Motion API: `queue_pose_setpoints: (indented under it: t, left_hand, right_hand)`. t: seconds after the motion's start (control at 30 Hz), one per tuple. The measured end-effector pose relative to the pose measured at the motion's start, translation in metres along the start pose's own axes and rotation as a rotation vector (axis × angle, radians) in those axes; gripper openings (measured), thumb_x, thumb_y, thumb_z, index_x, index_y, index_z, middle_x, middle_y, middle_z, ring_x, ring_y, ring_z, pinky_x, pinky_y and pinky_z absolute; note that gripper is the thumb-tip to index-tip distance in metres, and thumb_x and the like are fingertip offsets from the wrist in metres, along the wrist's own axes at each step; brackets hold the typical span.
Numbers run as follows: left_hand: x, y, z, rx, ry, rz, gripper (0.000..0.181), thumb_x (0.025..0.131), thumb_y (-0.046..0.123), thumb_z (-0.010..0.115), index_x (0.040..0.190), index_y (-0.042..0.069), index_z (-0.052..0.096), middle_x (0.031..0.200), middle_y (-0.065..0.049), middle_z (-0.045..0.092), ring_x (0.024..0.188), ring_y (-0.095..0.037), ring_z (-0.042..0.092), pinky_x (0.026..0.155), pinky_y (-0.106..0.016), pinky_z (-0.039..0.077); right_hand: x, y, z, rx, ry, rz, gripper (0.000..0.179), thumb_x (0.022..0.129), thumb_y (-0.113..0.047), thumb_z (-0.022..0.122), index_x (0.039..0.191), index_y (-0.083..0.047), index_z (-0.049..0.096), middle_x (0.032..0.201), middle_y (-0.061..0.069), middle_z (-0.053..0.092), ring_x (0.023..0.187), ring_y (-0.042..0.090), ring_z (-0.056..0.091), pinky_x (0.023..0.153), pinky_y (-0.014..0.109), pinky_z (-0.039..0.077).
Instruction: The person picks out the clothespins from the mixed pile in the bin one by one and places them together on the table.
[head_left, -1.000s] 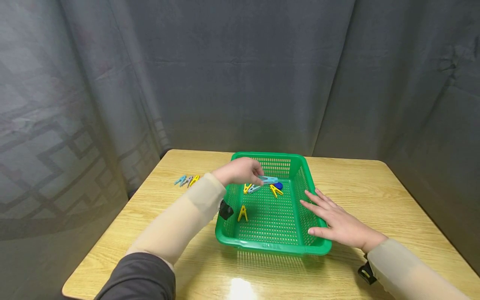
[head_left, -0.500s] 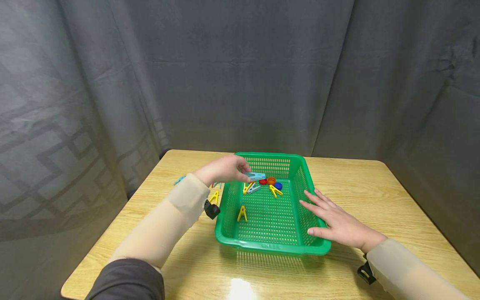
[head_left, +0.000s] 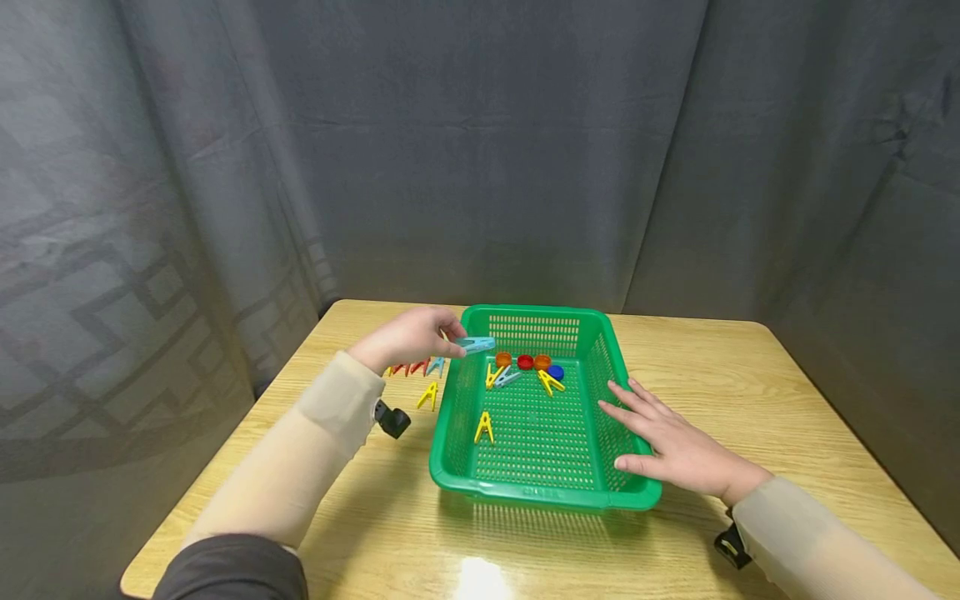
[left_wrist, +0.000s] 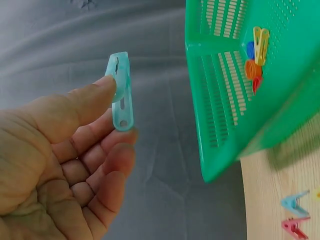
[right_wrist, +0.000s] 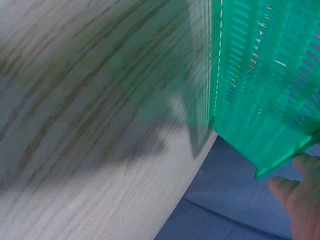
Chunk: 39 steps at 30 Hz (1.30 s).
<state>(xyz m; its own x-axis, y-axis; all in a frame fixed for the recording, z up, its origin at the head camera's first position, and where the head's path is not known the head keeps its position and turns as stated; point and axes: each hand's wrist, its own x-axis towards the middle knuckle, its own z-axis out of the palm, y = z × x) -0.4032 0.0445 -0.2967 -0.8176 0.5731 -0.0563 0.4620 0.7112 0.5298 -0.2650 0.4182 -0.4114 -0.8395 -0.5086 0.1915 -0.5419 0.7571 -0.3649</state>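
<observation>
My left hand point(head_left: 416, 335) pinches a light blue clothespin point(head_left: 477, 344) between thumb and fingers. It hangs over the back left rim of the green basket point(head_left: 543, 494); in the left wrist view the clothespin point(left_wrist: 123, 112) stands apart from the basket wall. My right hand point(head_left: 678, 446) lies at the right rim with fingers spread and straight, fingertips over the inside. Within the basket lie yellow clothespins point(head_left: 484, 427), a light blue one point(head_left: 507, 377), and, near the back, orange caps point(head_left: 543, 362), a red cap point(head_left: 525, 362) and a blue cap point(head_left: 556, 372).
Left of the basket, a yellow clothespin point(head_left: 428, 396), a blue one point(head_left: 436, 366) and red ones point(head_left: 419, 367) lie on the wooden table point(head_left: 360, 492), some partly behind my left hand. Dark grey curtains point(head_left: 480, 167) hang behind and beside the table.
My left hand has moved left with the light blue clothespin, from over the basket's middle to its left rim, uncovering the caps and some table clothespins. The right hand stays put.
</observation>
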Motion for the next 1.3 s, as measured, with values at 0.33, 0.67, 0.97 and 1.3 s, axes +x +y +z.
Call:
queue_pose_setpoints:
  t: [0.33,0.67,0.97,1.3]
  left_hand:
    - [-0.018,-0.029,-0.005,-0.071,0.045,-0.105,0.017,0.085,0.021,0.073,0.098,0.011,0.067,0.084,-0.003,0.063,0.069,-0.019,0.051,0.062,-0.033,0.042]
    - [-0.029,-0.06,-0.002,-0.105,0.095,-0.193,0.019,0.086,0.026,0.073,0.098,0.012,0.068,0.089,-0.003,0.063,0.078,-0.022,0.049,0.067,-0.036,0.04]
    - [-0.036,-0.081,0.009,-0.133,0.119,-0.256,0.024,0.087,0.025,0.071,0.105,0.009,0.067,0.097,-0.004,0.064,0.088,-0.022,0.055,0.078,-0.038,0.044]
    - [-0.041,-0.1,0.028,-0.216,0.133,-0.337,0.027,0.089,0.026,0.07,0.105,0.006,0.062,0.099,-0.008,0.061,0.089,-0.024,0.053,0.077,-0.039,0.044]
  right_hand:
    - [0.0,0.0,0.0,0.006,0.002,0.001,0.07,0.088,-0.039,0.067,0.148,-0.014,0.039,0.157,0.011,0.022,0.143,0.043,0.011,0.098,0.071,0.024]
    - [0.001,-0.001,0.0,-0.003,0.001,-0.005,0.07,0.089,-0.04,0.067,0.147,-0.013,0.039,0.157,0.011,0.022,0.143,0.043,0.012,0.097,0.071,0.025]
    - [0.001,0.0,0.0,-0.008,0.007,-0.014,0.069,0.089,-0.04,0.066,0.147,-0.012,0.04,0.157,0.011,0.023,0.142,0.044,0.012,0.097,0.071,0.027]
    - [0.001,0.001,0.001,-0.014,0.009,-0.016,0.07,0.089,-0.041,0.066,0.148,-0.015,0.039,0.158,0.01,0.022,0.144,0.039,0.01,0.097,0.07,0.028]
